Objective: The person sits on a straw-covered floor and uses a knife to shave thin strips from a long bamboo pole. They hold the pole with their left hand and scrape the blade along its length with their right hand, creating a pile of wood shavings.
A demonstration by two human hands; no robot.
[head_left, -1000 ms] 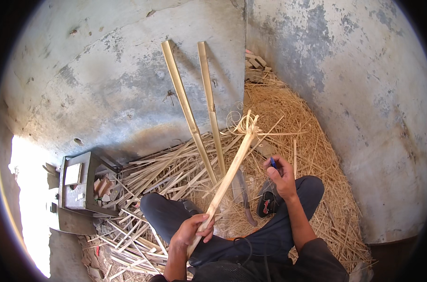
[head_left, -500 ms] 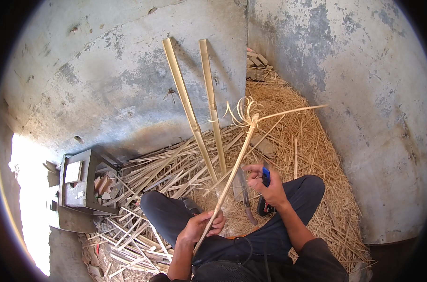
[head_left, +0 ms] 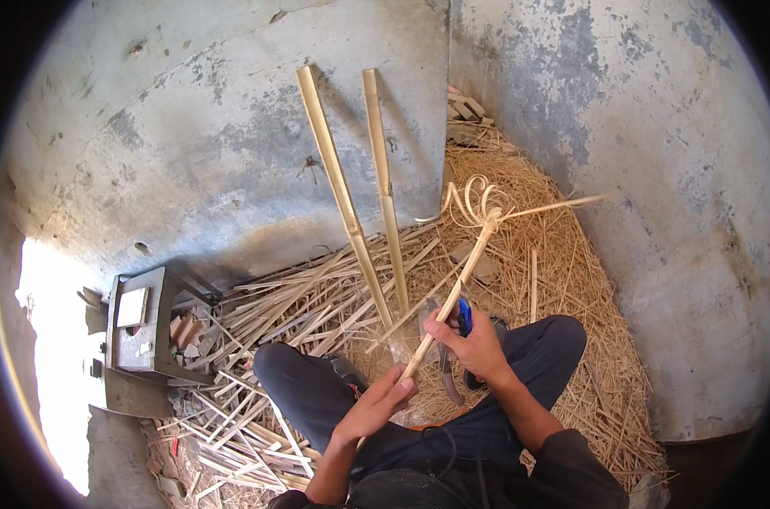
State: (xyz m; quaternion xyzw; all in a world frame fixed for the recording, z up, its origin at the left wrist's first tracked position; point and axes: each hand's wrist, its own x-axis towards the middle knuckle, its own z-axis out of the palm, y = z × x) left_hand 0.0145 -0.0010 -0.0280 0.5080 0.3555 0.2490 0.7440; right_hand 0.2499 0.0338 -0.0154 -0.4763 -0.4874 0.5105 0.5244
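Observation:
My left hand (head_left: 380, 402) is closed round the lower part of a pale bamboo strip (head_left: 474, 253), which slants up and away to the right. Thin curled shavings (head_left: 480, 200) and one long straight sliver (head_left: 559, 205) cling to its far end. Higher up the strip, my right hand (head_left: 476, 343) grips a small blue-handled cutting tool (head_left: 464, 316), its thumb against the bamboo; the blade is hidden. Between my crossed legs lies a large knife with a curved brown handle (head_left: 449, 377), partly covered by the strip and my right hand.
Two split bamboo lengths (head_left: 334, 174) lean on the worn wall ahead. Cut strips (head_left: 291, 318) lie heaped at the left beside a wooden box frame (head_left: 143, 327) holding rubble. Straw-like shavings (head_left: 563, 280) cover the floor at right, with bricks (head_left: 465, 110) in the corner.
My right hand has moved down and left onto the strip with the blue tool. The strip's far end has swung right, and my left hand has turned and shifted slightly right.

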